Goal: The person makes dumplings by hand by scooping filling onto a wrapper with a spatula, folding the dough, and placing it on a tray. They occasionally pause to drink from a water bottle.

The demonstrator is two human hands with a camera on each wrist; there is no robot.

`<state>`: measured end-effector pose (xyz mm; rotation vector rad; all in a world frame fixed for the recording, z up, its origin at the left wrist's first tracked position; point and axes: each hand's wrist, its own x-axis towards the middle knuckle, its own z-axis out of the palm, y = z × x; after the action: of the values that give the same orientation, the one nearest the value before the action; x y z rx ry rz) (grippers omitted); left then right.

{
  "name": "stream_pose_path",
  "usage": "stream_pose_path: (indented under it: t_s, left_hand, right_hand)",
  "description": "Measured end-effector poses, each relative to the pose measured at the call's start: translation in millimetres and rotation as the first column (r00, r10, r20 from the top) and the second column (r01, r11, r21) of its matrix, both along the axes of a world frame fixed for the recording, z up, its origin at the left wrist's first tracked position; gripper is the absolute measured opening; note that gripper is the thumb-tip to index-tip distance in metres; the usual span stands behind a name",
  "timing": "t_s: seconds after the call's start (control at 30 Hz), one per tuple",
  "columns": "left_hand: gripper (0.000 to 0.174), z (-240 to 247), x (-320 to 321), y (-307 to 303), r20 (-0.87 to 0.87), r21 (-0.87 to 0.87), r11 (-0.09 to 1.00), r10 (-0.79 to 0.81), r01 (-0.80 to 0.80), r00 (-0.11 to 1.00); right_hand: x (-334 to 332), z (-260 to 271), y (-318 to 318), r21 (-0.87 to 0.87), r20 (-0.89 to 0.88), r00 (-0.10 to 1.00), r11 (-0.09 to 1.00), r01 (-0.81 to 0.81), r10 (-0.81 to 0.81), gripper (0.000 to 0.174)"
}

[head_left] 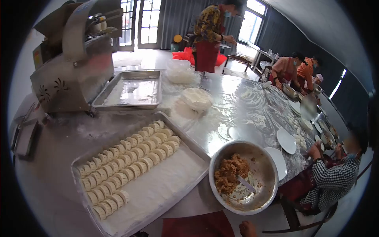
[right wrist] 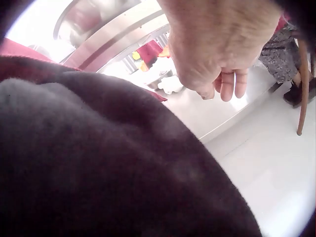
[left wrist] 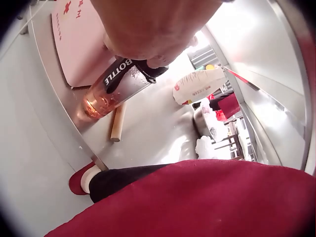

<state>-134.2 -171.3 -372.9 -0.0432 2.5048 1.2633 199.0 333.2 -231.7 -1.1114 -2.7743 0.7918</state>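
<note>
At the top of the left wrist view, my left hand (left wrist: 158,29) overlaps the black cap of a clear drink bottle (left wrist: 121,86) with a black "BOTTLE" label. Its fingers are mostly hidden, and I cannot tell whether they grip the bottle. My right hand (right wrist: 222,49) hangs with loosely bent fingers and holds nothing; in the head view it shows at the bottom edge, just below a steel bowl (head_left: 268,193) of brown filling (head_left: 231,170) with a light-coloured spatula (head_left: 246,183) in it. Left of that bowl, a tray (head_left: 169,185) carries rows of crimped dumplings (head_left: 138,152).
A steel machine (head_left: 75,75) and a second tray (head_left: 102,106) stand at the back left, near a flour mound (head_left: 197,98). White plates (head_left: 286,141) lie right. Several people work along the table. Below are a wooden rod (left wrist: 117,123) and a pink box (left wrist: 81,44).
</note>
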Motion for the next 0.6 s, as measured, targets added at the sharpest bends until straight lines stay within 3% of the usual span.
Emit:
stream_pose_path:
  t_s: [0.03, 0.1, 0.13, 0.17, 0.3, 0.43, 0.53, 0.6]
  left_hand:
    - [0.023, -1, 2, 3, 0.01, -0.001, 1.0, -0.018, 0.018, 1.0]
    - [0.024, -8, 4, 20, 0.04, 0.013, 0.996, -0.084, 0.084, 0.996]
    - [0.025, -12, 5, 33, 0.058, 0.026, 0.991, -0.131, 0.129, 0.99]
    - [0.026, -16, 5, 47, 0.07, 0.042, 0.984, -0.176, 0.173, 0.982]
    - [0.028, -17, -6, 87, 0.079, 0.072, 0.95, -0.309, 0.304, 0.948]
    - [0.031, -1, -22, 81, 0.05, 0.04, 0.943, -0.333, 0.331, 0.942]
    - [0.033, 14, -28, 66, 0.025, 0.004, 0.947, -0.321, 0.321, 0.947]
    - [0.035, 24, -32, 58, 0.006, -0.016, 0.95, -0.311, 0.311, 0.95]
  right_hand:
    - [6, -9, 5, 0.007, -0.032, 0.999, 1.0, -0.014, 0.015, 0.026]
    - [6, -13, 5, 0.1, -0.055, 0.997, 0.994, -0.052, 0.058, 0.004]
    - [3, -8, 3, 0.112, -0.089, 0.992, 0.99, -0.082, 0.092, 0.004]
    - [3, -6, 4, 0.009, 0.004, 0.998, 0.998, -0.057, 0.057, 0.008]
    - [5, -1, 3, 0.034, 0.006, 1.0, 0.999, -0.017, 0.017, 0.012]
    - [7, 4, 4, 0.07, -0.045, 0.99, 0.989, -0.132, 0.136, 0.016]
    - [7, 0, 2, 0.06, 0.008, 1.0, 0.998, 0.0, -0.001, 0.008]
    - [12, -6, 9, 0.094, -0.031, 0.999, 0.995, -0.029, 0.032, 0.008]
